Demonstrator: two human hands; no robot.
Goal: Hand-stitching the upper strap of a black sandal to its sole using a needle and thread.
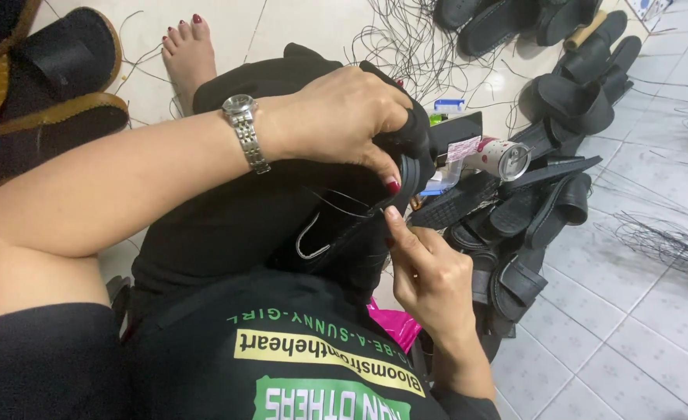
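From the head view, the left hand [344,117], a metal-link wristwatch [245,132] on its wrist, is clamped over the curved strap of a matte black rubber sandal [359,222] resting on the lap. The right hand [429,272] pinches its fingertips on the sandal's edge. Right of the sandal, more black sandals [530,210] lie heaped on the glossy tiled floor [631,311] beside a cylindrical drink can [503,158].

floor [639,311]: pale square tiles | light: glare patch near top

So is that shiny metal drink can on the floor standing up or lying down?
Lying down. The silver metal drink can rests on its side among the black sandals, its round top facing the camera.
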